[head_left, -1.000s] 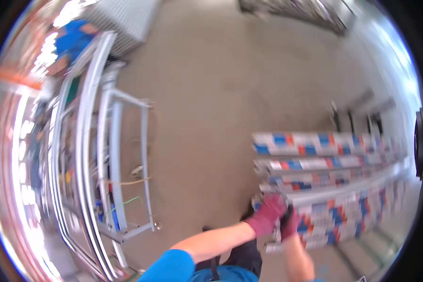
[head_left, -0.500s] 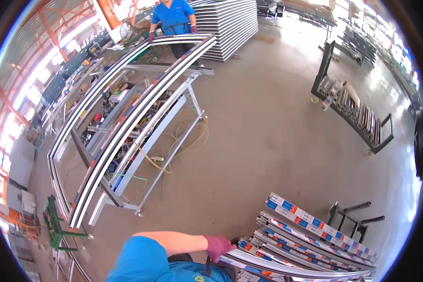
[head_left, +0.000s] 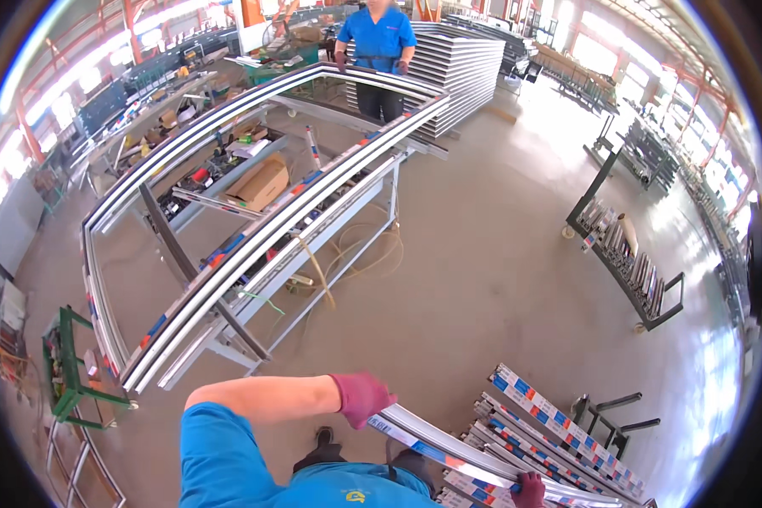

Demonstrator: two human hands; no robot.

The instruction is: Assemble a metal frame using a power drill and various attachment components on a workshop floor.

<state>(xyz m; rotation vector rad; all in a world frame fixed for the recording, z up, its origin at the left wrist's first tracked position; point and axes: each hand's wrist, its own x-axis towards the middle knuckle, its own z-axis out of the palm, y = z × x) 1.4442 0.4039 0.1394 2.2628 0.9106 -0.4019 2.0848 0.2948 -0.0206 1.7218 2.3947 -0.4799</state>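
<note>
Filling the left side is a large metal frame [head_left: 326,184]; at lower right lies a stack of labelled profiles [head_left: 559,418]. Before the person slants a silver profile [head_left: 436,442], left hand [head_left: 364,399] wrapping its fingers round one end, right hand [head_left: 529,491] gripping farther along.

The lower edge cuts off the right hand [head_left: 530,491].

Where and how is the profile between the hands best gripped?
Probably at two points, from the near side: left hand around its left end, right hand farther along. The profile is long and slim, so one grip might let it tip.
</note>
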